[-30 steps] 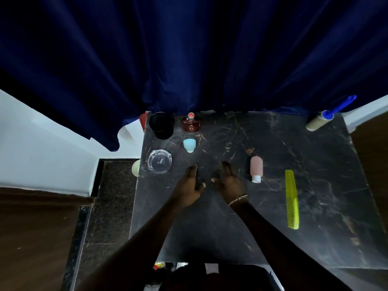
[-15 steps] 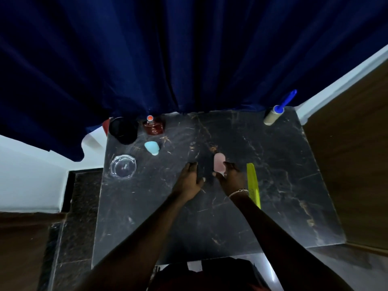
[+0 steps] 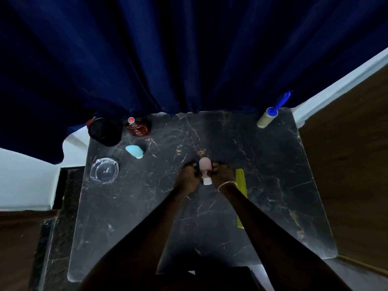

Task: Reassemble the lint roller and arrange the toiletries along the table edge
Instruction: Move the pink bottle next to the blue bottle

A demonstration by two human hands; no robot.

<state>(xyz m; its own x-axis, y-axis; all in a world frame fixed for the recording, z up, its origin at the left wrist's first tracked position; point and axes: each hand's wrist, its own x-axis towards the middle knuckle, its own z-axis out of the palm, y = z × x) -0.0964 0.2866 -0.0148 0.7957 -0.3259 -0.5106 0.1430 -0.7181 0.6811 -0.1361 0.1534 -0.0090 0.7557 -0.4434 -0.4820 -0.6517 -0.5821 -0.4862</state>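
Observation:
A pink bottle with a white cap (image 3: 204,168) lies near the middle of the black marble table (image 3: 277,185). My left hand (image 3: 187,178) and my right hand (image 3: 223,173) press against it from either side with curled fingers. The lint roller (image 3: 266,119), its blue handle against the curtain, lies at the far right corner. A yellow comb (image 3: 241,179) lies just right of my right wrist, partly hidden by the forearm. A pale blue bottle (image 3: 135,151) lies at the left, and a red perfume bottle (image 3: 138,129) stands at the back.
A black cup (image 3: 105,131) stands at the far left corner, with a glass ashtray (image 3: 104,170) in front of it near the left edge. A dark blue curtain (image 3: 189,59) hangs along the back edge. A wooden panel (image 3: 346,164) borders the right side.
Both hands have moved right to the pink bottle, which now sits between them. The view has shifted, so the table appears more centred.

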